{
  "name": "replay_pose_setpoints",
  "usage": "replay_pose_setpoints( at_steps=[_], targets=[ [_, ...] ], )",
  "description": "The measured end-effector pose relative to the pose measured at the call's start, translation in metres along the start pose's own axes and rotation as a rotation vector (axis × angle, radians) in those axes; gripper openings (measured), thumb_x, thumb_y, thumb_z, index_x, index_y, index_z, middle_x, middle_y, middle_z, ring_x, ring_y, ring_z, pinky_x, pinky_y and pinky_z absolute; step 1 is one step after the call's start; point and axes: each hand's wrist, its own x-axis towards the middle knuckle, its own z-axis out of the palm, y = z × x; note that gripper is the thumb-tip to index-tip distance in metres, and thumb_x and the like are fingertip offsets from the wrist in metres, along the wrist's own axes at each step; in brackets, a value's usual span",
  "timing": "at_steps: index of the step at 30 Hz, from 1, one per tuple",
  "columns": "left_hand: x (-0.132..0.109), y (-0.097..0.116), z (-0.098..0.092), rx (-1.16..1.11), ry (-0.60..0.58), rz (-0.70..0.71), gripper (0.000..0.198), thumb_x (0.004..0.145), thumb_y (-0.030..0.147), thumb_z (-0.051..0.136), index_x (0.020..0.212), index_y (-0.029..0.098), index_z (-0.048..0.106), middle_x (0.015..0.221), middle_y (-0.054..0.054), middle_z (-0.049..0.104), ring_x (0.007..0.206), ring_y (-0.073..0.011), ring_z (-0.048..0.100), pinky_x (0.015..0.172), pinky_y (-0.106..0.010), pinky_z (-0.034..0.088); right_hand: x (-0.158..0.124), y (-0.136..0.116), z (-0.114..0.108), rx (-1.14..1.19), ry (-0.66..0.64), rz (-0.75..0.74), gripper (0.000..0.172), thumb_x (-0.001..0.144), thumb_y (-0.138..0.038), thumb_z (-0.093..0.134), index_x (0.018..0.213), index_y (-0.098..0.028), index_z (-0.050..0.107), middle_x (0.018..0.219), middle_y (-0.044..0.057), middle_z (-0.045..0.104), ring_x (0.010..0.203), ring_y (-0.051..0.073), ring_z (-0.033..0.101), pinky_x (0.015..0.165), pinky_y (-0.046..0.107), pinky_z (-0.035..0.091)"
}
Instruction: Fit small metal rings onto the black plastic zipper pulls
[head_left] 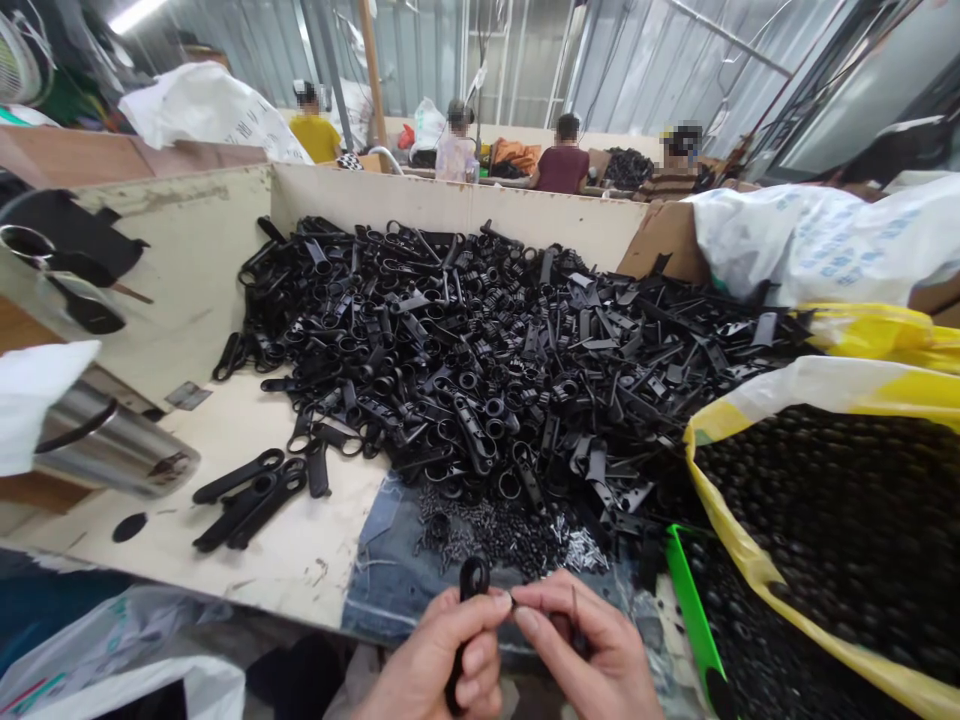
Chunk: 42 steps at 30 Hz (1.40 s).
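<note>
The left hand (442, 655) is gripping a black plastic clip (471, 590) over the table's (247, 440) near edge; the right hand (592, 650) is pinching something tiny — perhaps a pin — against it. A few finished-looking clips (251, 490) are lying aside — a huge pile (487, 370) is waiting.

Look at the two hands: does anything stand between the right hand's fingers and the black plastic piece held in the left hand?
Nothing visible does. The right hand meets the left hand right at the black plastic piece.

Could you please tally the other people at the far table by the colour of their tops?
Yellow top: 1
Pale top: 1
Maroon top: 1
Striped top: 1
Total: 4 people
</note>
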Motion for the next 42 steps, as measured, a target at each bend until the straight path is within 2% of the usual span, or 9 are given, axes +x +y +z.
replay_pose_setpoints(
  at_steps=[5,12,18,24,27,31,35,38,42],
  targets=[
    [-0.003,0.000,0.008,-0.020,0.000,-0.034,0.073,0.031,0.051,0.107,0.051,0.021,0.043,0.034,0.012,0.041,0.033,-0.0008,0.027,0.040,-0.018,0.019,-0.002,0.001,-0.001,-0.088,0.030,-0.115,0.009,0.097,-0.025,0.074,0.101,-0.027,0.081,0.081,0.001,0.075,0.059,0.014,0.061,0.055,0.021,0.051],
    [-0.006,-0.003,-0.007,0.141,-0.066,0.063,0.050,0.057,0.035,0.092,0.096,0.019,0.066,0.050,0.006,0.062,0.040,-0.0056,0.040,0.046,-0.020,0.025,-0.001,0.002,-0.003,-0.205,0.067,-0.179,0.008,0.099,-0.020,0.069,0.101,-0.025,0.075,0.078,-0.001,0.069,0.054,0.013,0.061,0.049,0.020,0.049],
    [-0.011,0.002,-0.035,0.436,-0.105,0.240,0.049,0.081,0.030,0.080,0.125,0.023,0.062,0.094,0.000,0.075,0.085,-0.0161,0.064,0.082,-0.028,0.047,0.010,-0.006,0.006,-0.243,-0.024,-0.401,0.015,0.097,-0.012,0.065,0.107,-0.022,0.069,0.078,0.000,0.069,0.055,0.012,0.061,0.044,0.020,0.044],
    [0.002,-0.015,-0.051,0.582,-0.080,0.343,0.071,0.083,0.051,0.076,0.139,0.012,0.057,0.073,-0.001,0.072,0.070,-0.0200,0.065,0.079,-0.035,0.050,0.019,-0.004,0.016,-0.281,-0.061,-0.488,0.013,0.102,-0.013,0.060,0.110,-0.020,0.068,0.085,0.004,0.072,0.069,0.015,0.071,0.063,0.022,0.056],
    [0.006,-0.020,-0.059,0.555,0.082,0.384,0.078,0.079,0.053,0.080,0.143,0.014,0.058,0.113,-0.015,0.080,0.112,-0.0309,0.070,0.104,-0.042,0.047,0.018,-0.002,0.017,-0.264,-0.053,-0.431,0.010,0.104,-0.017,0.060,0.107,-0.021,0.069,0.083,0.002,0.071,0.068,0.014,0.069,0.062,0.020,0.055],
    [0.005,-0.022,-0.061,0.456,0.166,0.398,0.076,0.077,0.050,0.083,0.141,0.016,0.062,0.159,-0.019,0.055,0.152,-0.0350,0.043,0.124,-0.046,0.032,0.015,-0.003,0.019,-0.247,-0.006,-0.382,0.008,0.104,-0.021,0.062,0.106,-0.023,0.069,0.080,-0.001,0.070,0.063,0.013,0.067,0.058,0.019,0.053],
    [0.001,-0.020,-0.055,0.510,0.196,0.410,0.066,0.083,0.046,0.079,0.140,0.016,0.065,0.145,-0.019,0.067,0.142,-0.0345,0.054,0.121,-0.046,0.035,0.013,-0.006,0.021,-0.240,0.024,-0.346,0.007,0.104,-0.022,0.063,0.106,-0.024,0.070,0.078,-0.002,0.069,0.057,0.012,0.064,0.053,0.019,0.051],
    [-0.001,-0.020,-0.052,0.562,0.218,0.415,0.065,0.087,0.047,0.076,0.142,0.016,0.064,0.110,-0.013,0.078,0.122,-0.0315,0.066,0.113,-0.044,0.042,0.012,-0.006,0.021,-0.244,0.028,-0.337,0.007,0.104,-0.022,0.063,0.107,-0.024,0.069,0.077,-0.002,0.068,0.053,0.012,0.060,0.049,0.020,0.049],
    [-0.003,-0.017,-0.049,0.659,0.210,0.412,0.066,0.092,0.049,0.070,0.147,0.015,0.059,0.082,-0.005,0.072,0.094,-0.0258,0.069,0.098,-0.040,0.050,0.012,-0.004,0.019,-0.245,0.018,-0.344,0.007,0.105,-0.023,0.063,0.107,-0.025,0.069,0.078,-0.002,0.070,0.055,0.012,0.062,0.050,0.019,0.049]
  ],
)
